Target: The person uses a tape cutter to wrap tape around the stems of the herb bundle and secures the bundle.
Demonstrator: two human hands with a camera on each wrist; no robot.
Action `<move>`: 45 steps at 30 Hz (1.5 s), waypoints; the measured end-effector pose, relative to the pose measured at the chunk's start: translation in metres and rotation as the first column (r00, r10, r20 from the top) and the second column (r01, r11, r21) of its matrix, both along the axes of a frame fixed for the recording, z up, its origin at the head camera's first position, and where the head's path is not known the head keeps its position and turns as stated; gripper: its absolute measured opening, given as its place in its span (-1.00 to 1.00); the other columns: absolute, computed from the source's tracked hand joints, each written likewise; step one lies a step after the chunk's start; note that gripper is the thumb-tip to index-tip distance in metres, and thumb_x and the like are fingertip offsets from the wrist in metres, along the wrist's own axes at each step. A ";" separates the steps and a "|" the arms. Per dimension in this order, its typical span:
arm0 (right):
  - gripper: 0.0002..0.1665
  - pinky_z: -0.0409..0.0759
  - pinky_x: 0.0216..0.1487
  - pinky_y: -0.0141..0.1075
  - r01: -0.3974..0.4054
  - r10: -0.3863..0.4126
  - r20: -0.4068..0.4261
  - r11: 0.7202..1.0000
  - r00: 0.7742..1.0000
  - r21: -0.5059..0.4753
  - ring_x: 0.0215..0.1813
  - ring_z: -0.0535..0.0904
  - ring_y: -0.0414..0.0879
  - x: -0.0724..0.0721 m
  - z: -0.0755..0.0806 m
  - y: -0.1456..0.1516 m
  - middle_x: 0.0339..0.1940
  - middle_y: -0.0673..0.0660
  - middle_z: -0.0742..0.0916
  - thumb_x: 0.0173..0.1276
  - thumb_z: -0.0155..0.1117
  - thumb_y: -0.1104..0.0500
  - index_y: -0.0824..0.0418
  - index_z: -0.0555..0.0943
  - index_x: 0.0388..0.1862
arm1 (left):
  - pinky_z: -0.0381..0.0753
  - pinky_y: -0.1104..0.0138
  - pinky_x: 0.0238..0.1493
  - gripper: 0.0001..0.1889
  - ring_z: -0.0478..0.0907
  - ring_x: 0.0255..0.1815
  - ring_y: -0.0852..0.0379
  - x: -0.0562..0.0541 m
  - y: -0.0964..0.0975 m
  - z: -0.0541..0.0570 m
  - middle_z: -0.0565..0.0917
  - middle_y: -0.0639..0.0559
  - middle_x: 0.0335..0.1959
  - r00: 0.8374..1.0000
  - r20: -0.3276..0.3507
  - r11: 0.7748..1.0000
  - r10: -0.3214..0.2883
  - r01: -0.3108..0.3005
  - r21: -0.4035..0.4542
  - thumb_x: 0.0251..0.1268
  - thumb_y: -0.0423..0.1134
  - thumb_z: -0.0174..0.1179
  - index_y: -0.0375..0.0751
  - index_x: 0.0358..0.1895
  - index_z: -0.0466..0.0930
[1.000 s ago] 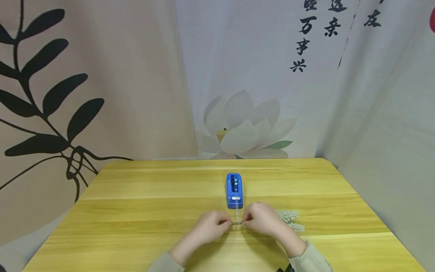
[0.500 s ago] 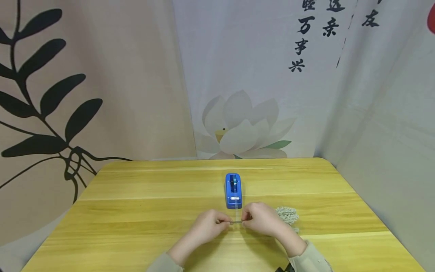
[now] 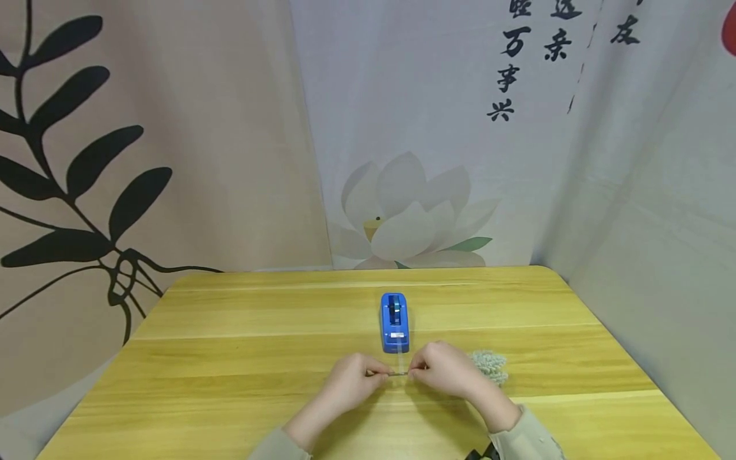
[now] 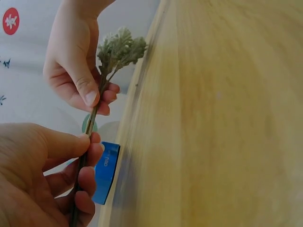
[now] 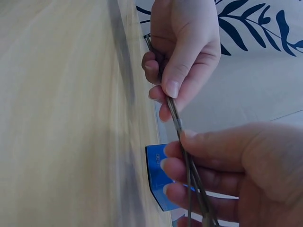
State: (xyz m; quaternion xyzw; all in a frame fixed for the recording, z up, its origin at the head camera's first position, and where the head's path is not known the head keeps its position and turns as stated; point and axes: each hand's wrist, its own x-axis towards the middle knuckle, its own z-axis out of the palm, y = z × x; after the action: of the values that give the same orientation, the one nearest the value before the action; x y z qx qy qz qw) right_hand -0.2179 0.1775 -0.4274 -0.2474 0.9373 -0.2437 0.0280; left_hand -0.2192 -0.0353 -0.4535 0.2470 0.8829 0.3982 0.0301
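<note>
So in the head view there's a blue tape dispenser [image 3: 395,345] on the wooden table [image 3: 230,383], with a clear tape strip [image 3: 400,363] running off its near end down to a thin bunch of stems [image 3: 397,374]. The bunch is right in front of the dispenser, held crosswise. The left hand [image 3: 353,380] pinches it a bit left of the dispenser, the right hand [image 3: 445,370] pinches it a bit right. Pale green flower heads [image 3: 490,366] poke out past the right hand, nearer than the dispenser and off to its right. A curtain [image 3: 230,140] with a printed lotus hangs behind the dispenser.

Left wrist view: the left hand's thumb and curled fingers have the stems, dispenser just past them, and the right hand grips higher up, just below the flower heads.

Right wrist view: both hands are closed around the stems, dispenser beyond them, and the stems spread apart under the right hand's fingers.
</note>
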 end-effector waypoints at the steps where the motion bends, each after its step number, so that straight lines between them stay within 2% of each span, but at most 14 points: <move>1: -0.92 0.50 -0.43 -0.37 0.007 -0.007 -0.004 1.000 1.000 0.000 -0.52 0.47 -0.34 0.000 0.000 -0.001 -0.47 -0.13 0.73 0.22 0.37 0.19 0.13 0.75 -0.44 | 0.56 0.39 -0.38 -0.89 0.60 -0.34 0.22 0.000 0.000 0.000 0.75 0.02 -0.27 1.000 0.009 1.000 0.005 -0.005 0.005 0.17 -0.31 0.32 -0.13 -0.25 0.78; 5: -0.93 0.50 -0.45 -0.36 0.037 -0.037 -0.030 0.999 0.999 0.004 -0.53 0.46 -0.33 0.001 -0.001 -0.003 -0.51 -0.15 0.70 0.20 0.40 0.18 0.10 0.74 -0.47 | 0.56 0.35 -0.37 -0.91 0.59 -0.34 0.22 -0.001 0.000 0.000 0.73 0.10 -0.32 1.000 0.028 1.000 0.010 -0.011 0.014 0.18 -0.30 0.32 -0.12 -0.27 0.77; 10: -0.94 0.52 -0.43 -0.34 0.079 -0.078 -0.053 0.997 0.996 0.016 -0.51 0.48 -0.33 0.004 -0.001 -0.005 -0.53 -0.16 0.69 0.16 0.43 0.17 0.06 0.72 -0.49 | 0.56 0.34 -0.36 -0.91 0.58 -0.38 0.25 -0.002 -0.001 0.003 0.72 0.14 -0.31 0.999 0.040 1.000 -0.020 0.019 0.004 0.21 -0.27 0.29 -0.10 -0.26 0.76; 14: -0.93 0.53 -0.42 -0.33 0.100 -0.098 -0.060 0.995 0.993 0.020 -0.50 0.49 -0.31 0.007 -0.001 -0.006 -0.53 -0.15 0.69 0.14 0.44 0.18 0.05 0.71 -0.50 | 0.49 0.39 -0.58 -0.83 0.47 -0.61 0.29 -0.004 -0.002 0.007 0.70 0.10 -0.27 0.991 0.117 0.998 -0.059 0.058 0.008 0.27 -0.23 0.24 -0.14 -0.14 0.74; 17: -0.92 0.53 -0.42 -0.34 0.103 -0.100 -0.081 0.994 0.992 0.031 -0.50 0.49 -0.32 0.007 -0.001 -0.007 -0.53 -0.16 0.68 0.14 0.44 0.17 0.04 0.70 -0.51 | 0.44 0.41 -0.61 -0.80 0.41 -0.63 0.28 -0.007 -0.004 0.010 0.71 0.05 -0.24 0.986 0.139 0.995 -0.094 0.097 -0.014 0.32 -0.23 0.19 -0.18 -0.10 0.73; 24: -0.90 0.49 -0.44 -0.37 0.101 -0.093 -0.149 0.994 0.985 0.046 -0.51 0.47 -0.33 0.005 -0.004 -0.008 -0.55 -0.18 0.64 0.11 0.45 0.17 0.03 0.67 -0.52 | 0.50 0.37 -0.44 -0.84 0.48 -0.46 0.28 -0.012 -0.005 0.008 0.73 0.05 -0.19 0.990 0.071 0.988 -0.125 0.130 -0.080 0.30 -0.29 0.19 -0.14 -0.17 0.75; 30: -0.86 0.48 -0.44 -0.37 0.101 -0.097 -0.128 0.995 0.987 0.025 -0.51 0.45 -0.32 0.005 -0.005 -0.007 -0.57 -0.19 0.61 0.11 0.44 0.19 0.03 0.63 -0.53 | 0.57 0.40 -0.23 -0.84 0.62 -0.22 0.23 -0.015 -0.004 0.005 0.74 0.09 -0.20 0.991 0.013 0.988 -0.131 0.132 -0.082 0.25 -0.33 0.23 -0.09 -0.19 0.77; 35: -0.84 0.47 -0.45 -0.37 0.101 -0.098 -0.106 0.995 0.989 0.019 -0.52 0.43 -0.32 0.005 -0.005 -0.007 -0.57 -0.19 0.59 0.12 0.45 0.21 0.03 0.62 -0.54 | 0.55 0.44 -0.33 -0.83 0.61 -0.26 0.25 -0.015 -0.005 0.004 0.75 0.04 -0.19 0.992 0.019 0.990 -0.125 0.126 -0.057 0.24 -0.34 0.25 -0.10 -0.18 0.78; 39: -0.84 0.47 -0.45 -0.37 0.101 -0.097 -0.122 0.995 0.988 0.027 -0.51 0.43 -0.32 0.005 -0.006 -0.007 -0.57 -0.19 0.59 0.11 0.45 0.21 0.02 0.61 -0.53 | 0.53 0.44 -0.43 -0.83 0.56 -0.34 0.29 -0.015 -0.005 0.005 0.74 0.02 -0.18 0.993 0.032 0.992 -0.118 0.119 -0.040 0.21 -0.35 0.27 -0.10 -0.18 0.78; 45: -0.80 0.45 -0.47 -0.38 0.113 -0.104 -0.167 0.993 0.980 0.045 -0.51 0.42 -0.33 0.004 -0.006 -0.009 -0.57 -0.21 0.58 0.08 0.48 0.20 0.00 0.60 -0.54 | 0.54 0.44 -0.33 -0.84 0.60 -0.27 0.25 -0.014 -0.006 0.007 0.74 0.07 -0.20 0.995 0.003 0.994 -0.096 0.096 -0.055 0.17 -0.32 0.32 -0.04 -0.19 0.78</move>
State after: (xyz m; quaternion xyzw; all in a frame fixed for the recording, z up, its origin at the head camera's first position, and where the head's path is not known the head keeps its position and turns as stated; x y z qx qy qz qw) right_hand -0.2136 0.1690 -0.4335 -0.2143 0.9548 -0.1980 -0.0560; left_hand -0.2331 -0.0409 -0.4469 0.2883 0.8805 0.3720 0.0559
